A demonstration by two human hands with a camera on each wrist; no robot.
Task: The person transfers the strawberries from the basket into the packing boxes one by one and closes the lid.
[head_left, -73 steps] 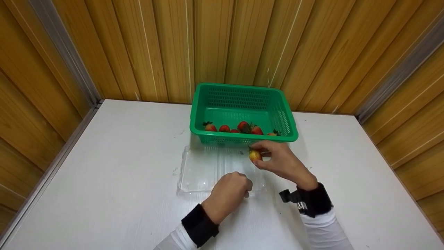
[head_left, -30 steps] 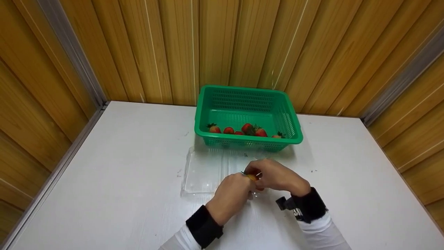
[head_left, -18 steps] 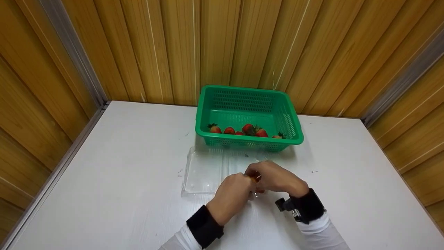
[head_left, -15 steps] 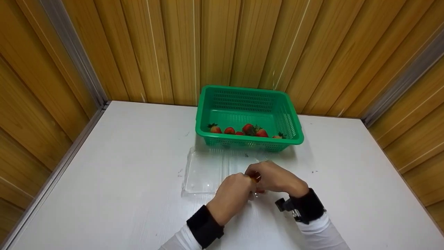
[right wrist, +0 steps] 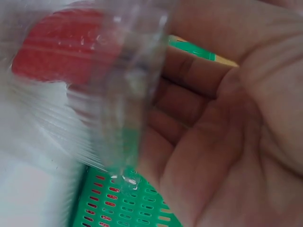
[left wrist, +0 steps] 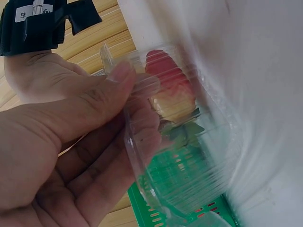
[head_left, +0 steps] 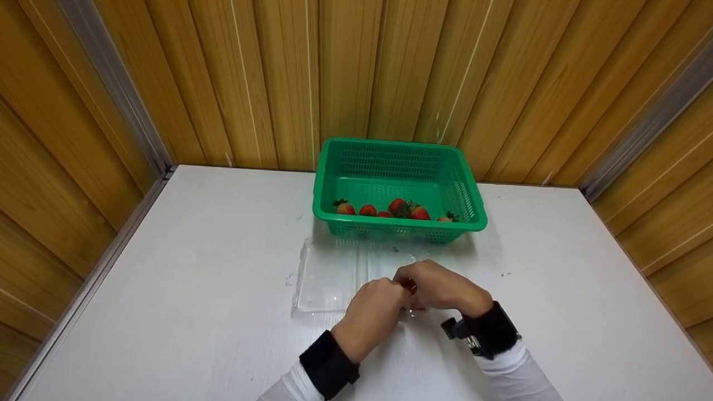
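A clear plastic clamshell box (head_left: 326, 281) lies unfolded on the white table, in front of the green basket (head_left: 398, 223). My left hand (head_left: 374, 311) pinches the rim of the box's right half between thumb and fingers, as the left wrist view shows. Inside that half is a strawberry (left wrist: 170, 82), red at the tip and pale near its green leaves, seen through the plastic. Curled over the box, my right hand (head_left: 443, 287) has its fingers around the strawberry (right wrist: 61, 45); the plastic wall and blur partly hide their contact in the right wrist view.
Several strawberries (head_left: 419, 213) sit along the near side inside the basket. The white table (head_left: 195, 267) stretches to both sides, bounded by wood-patterned panels (head_left: 367, 67) at the back, left and right.
My right hand has brought the strawberry from near the basket's front down into the box's right half, beside my left hand. Over the last half second the hands have hardly moved.
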